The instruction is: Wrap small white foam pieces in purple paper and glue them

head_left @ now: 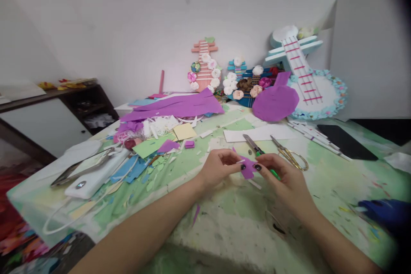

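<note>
Grip of both hands is narrow: left hand [224, 165] & right hand [282, 174] pinch a small purple piece [248, 170] btwn thumbs & fingers, held over the near-center of the desk [221, 231]. Green-handled scissors [253, 144] lie just beyond, partly hidden by the R hand; gold-handled scissors [284, 150] sit to their right.

Desk top is pale green, paint-smeared, w/ paper scraps [157, 162] strewn on the L side, plus a white power bank [98, 175] (or a similar box) beside a phone [83, 166]. Toward the back: purple sheet [180, 107], flower-trimmed pink guitar model [204, 70], purple guitar-shaped cutout [275, 102], big white-and-blue guitar model [306, 83].

Room: pale wall [128, 30] w/ a few smudges; dark-framed cabinet [48, 124], white door, far L. Power bank's round display [80, 185] has a bluish mark, too small to read.
</note>
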Motion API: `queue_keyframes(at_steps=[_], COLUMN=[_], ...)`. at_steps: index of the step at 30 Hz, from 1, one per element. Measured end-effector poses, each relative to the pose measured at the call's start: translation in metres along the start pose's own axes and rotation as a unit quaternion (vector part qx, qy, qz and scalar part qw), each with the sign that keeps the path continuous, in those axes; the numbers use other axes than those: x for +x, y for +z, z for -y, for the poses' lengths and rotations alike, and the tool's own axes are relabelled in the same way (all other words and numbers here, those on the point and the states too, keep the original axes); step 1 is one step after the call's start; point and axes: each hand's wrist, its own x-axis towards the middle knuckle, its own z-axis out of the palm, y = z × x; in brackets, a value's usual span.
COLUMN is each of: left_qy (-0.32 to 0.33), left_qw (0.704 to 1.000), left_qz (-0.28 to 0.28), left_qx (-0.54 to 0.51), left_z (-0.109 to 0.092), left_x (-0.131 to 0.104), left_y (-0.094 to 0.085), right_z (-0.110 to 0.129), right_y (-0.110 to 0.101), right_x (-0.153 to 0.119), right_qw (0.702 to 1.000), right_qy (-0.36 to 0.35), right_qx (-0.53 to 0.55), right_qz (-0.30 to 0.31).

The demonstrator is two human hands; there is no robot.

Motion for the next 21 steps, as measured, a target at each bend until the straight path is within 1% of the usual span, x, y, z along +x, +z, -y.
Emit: queue_keyframes(at_steps=[2, 4, 7, 10, 12, 15, 18, 21], left_qy=[0.005, 0.003, 0.005, -0.003, -0.018, -0.036, -0.044, -0.035], left_qw=[0.998, 0.983, 0.954, 0.917, 0.892, 0.853, 0.823, 0.803], left_qz=[-0.058, -0.154, -0.256, -0.329, -0.359, -0.383, -0.386, -0.382], left_qx=[0.037, 0.101, 0.157, 0.225, 0.275, 0.352, 0.413, 0.456], left_z=[-0.002, -0.005, -0.008, -0.007, -0.003, 0.005, 0.012, 0.016], left_x=[0.007, 0.015, 0.026, 0.032, 0.034, 0.035, 0.034, 0.035], left_y=[-0.01, -0.027, -0.058, -0.087, -0.101, -0.117, -0.126, -0.13], right_z=[-0.003, -0.006, -0.007, -0.007, -0.008, -0.012, -0.016, -0.015], right_y=[-0.002, -0.003, -0.005, -0.005, -0.004, -0.003, -0.001, -0.001], right_x=[0.001, 0.002, 0.002, 0.003, 0.004, 0.007, 0.008, 0.007], right_qw=[0.999, 0.997, 0.997, 0.997, 0.998, 0.999, 0.998, 0.999], right_qy=[-0.009, -0.004, 0.022, 0.024, 0.013, -0.002, -0.007, -0.003], right_qx=[0.01, 0.013, 0.012, 0.019, 0.014, 0.014, 0.038, 0.02], right_qz=[-0.05, -0.076, -0.075, -0.066, -0.061, -0.05, -0.039, -0.04])
